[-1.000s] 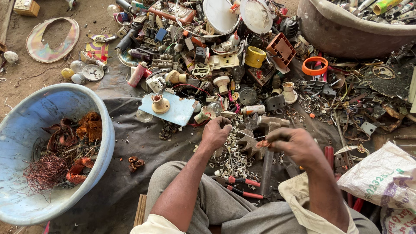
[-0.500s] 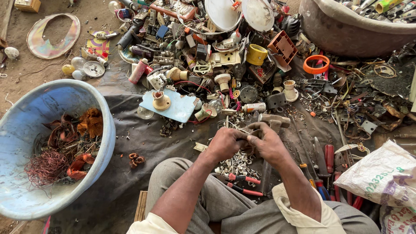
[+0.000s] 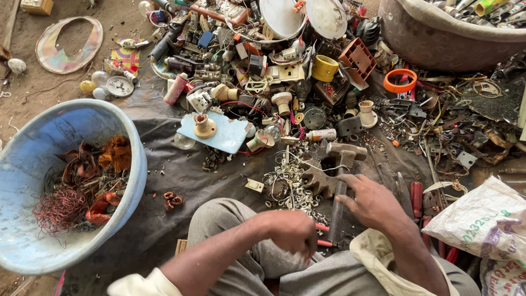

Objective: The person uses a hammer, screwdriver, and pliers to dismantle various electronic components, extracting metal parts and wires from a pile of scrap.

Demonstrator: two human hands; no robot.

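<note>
Hammer [image 3: 341, 181]: steel head, straight dark handle, lying on the dark ground cloth [image 3: 181, 170] amid scrap, head pointing away from the person. Right hand [image 3: 372, 204] closed around the handle's lower half. Left hand [image 3: 290, 231] curled into a fist near the handle's end, just left of it; whether it holds anything cannot be told. Blue basin [image 3: 66, 159] of copper wire well left of the hammer; white sack [image 3: 482, 225] right of it. Handling, by judgement: head-heavy, rigid, not fragile; best gripped low on the handle.
</note>
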